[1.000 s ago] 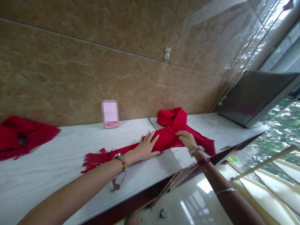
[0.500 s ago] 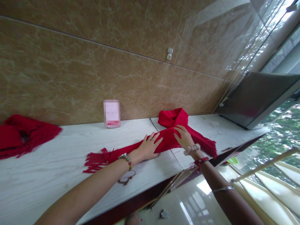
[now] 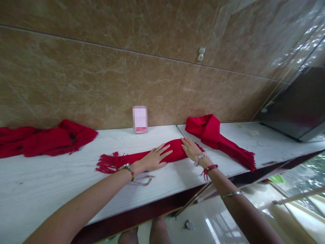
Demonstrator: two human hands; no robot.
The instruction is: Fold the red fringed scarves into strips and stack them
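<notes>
A red fringed scarf lies flat across the white countertop, its fringe showing at both ends. My left hand rests palm down on its middle, fingers spread, with a ring on one finger. Near the scarf's right end my right hand lies flat on the cloth, fingers stretched out. Just right of it, a second red scarf is looped over itself, one fringed tail reaching the counter's front edge. At the far left, more red fringed cloth sits in a loose heap.
A blurred-out pink and white packet stands against the brown tiled wall. A small white cat-shaped piece is fixed to the wall. A dark appliance-like box stands on the counter at the right. Below is a shiny floor.
My view has turned left, showing more of the left heap. Both hands have shifted left along the counter, and the scarf's right end now shows apart from the looped scarf.
</notes>
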